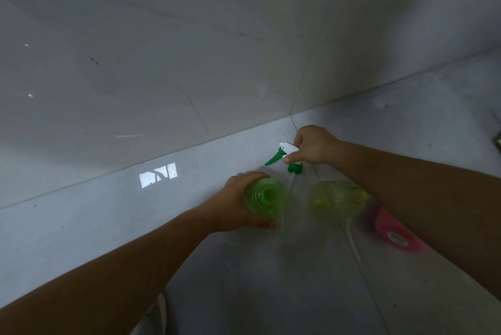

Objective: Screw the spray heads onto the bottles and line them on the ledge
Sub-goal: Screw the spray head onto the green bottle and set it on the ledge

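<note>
My left hand [238, 204] grips a translucent green bottle [268, 199] with its open neck facing the camera. Above and to its right, my right hand [311, 147] holds a white and green spray head [287, 155] by its top; the green trigger points left and the green screw collar hangs below, with a thin dip tube trailing down beside the bottle. A second yellow-green bottle [333, 201] lies on its side under my right forearm. A pink bottle [395, 231] lies to its right, partly hidden by the arm.
A grey tiled floor [271, 280] meets a glossy grey tiled wall [162, 63] along a seam running from lower left to upper right. A loose white dip tube [353, 242] lies on the floor below the yellow-green bottle.
</note>
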A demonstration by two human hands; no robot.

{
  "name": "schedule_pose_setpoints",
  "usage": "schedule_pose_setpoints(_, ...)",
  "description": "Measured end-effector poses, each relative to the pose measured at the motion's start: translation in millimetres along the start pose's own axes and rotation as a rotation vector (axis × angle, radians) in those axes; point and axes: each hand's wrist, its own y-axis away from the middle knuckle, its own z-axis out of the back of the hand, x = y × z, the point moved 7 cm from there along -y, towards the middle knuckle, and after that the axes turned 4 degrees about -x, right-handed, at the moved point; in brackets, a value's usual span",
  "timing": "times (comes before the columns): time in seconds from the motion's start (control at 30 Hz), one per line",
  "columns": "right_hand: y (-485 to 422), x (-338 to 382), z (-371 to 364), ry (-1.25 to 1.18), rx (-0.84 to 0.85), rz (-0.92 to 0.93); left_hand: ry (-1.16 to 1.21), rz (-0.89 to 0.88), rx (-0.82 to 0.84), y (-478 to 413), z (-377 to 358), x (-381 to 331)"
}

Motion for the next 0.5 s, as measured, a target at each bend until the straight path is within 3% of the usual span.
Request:
schedule_pose_setpoints(0.3, 15, -2, 28, -0.476, 0.127, -0.101, 0.070, 0.027, 0.000, 4, 8, -13)
schedule_pose_setpoints(0.5, 76, 14, 114, -0.677, -0.029, -0.002, 0.085, 0.012, -0.021, 6, 39, -67)
